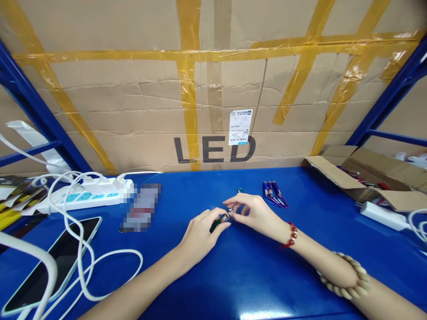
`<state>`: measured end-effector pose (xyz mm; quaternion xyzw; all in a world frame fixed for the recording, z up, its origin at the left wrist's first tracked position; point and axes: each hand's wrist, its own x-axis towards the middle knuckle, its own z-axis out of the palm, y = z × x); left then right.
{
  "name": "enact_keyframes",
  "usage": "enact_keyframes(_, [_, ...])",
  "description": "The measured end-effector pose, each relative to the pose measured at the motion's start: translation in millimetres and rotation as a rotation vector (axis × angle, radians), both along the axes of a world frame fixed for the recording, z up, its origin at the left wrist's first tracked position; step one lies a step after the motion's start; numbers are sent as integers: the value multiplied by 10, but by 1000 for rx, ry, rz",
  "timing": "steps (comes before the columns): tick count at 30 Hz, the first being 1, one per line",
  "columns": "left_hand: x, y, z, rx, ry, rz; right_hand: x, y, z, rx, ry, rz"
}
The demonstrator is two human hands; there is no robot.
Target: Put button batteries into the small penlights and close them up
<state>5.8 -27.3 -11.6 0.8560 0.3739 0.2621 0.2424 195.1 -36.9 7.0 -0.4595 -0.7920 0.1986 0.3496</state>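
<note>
Near the middle of the blue table, my left hand [202, 229] is closed around a dark green keychain flashlight body [218, 222], its silver end pointing toward my other hand. Between the thumb and fingertips of my right hand [250, 211] is a small silver metal piece [230, 210], held very close to that end. Whether the two parts touch, I cannot tell. Just behind my right fingers shows a green carabiner clip [240, 190]; what it joins is hidden. Several blue and purple keychain flashlights [271, 190] with clips lie together to the right.
A white power strip [93, 194] with tangled white cables [82, 249], a phone [53, 266] and a blurred flat item [142, 208] lie left. At right are an open cardboard box [383, 173] and a white adapter [383, 216]. A large taped carton [133, 102] stands behind.
</note>
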Motion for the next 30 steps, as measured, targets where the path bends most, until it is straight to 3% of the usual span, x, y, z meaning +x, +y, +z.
enact_keyframes(5, [9, 17, 9, -61, -93, -39, -20, -24, 72, 155, 54, -5])
enact_keyframes(9, [14, 21, 22, -83, -155, -65, -31, -40, 58, 153, 115, -6])
enact_keyframes(15, [19, 21, 9, -61, -165, -93, -50, -49, 69, -27, 290, -41])
enact_keyframes(19, [12, 16, -18, -44, -215, -131, -32, -44, 124, -99, 323, 38])
enact_keyframes(25, [7, -12, -76, 42, -239, -196, 2, -16, 163, -424, 363, 22])
enact_keyframes(30, [-7, -60, -63, 162, -266, -205, -37, -42, 169, -583, 408, -33])
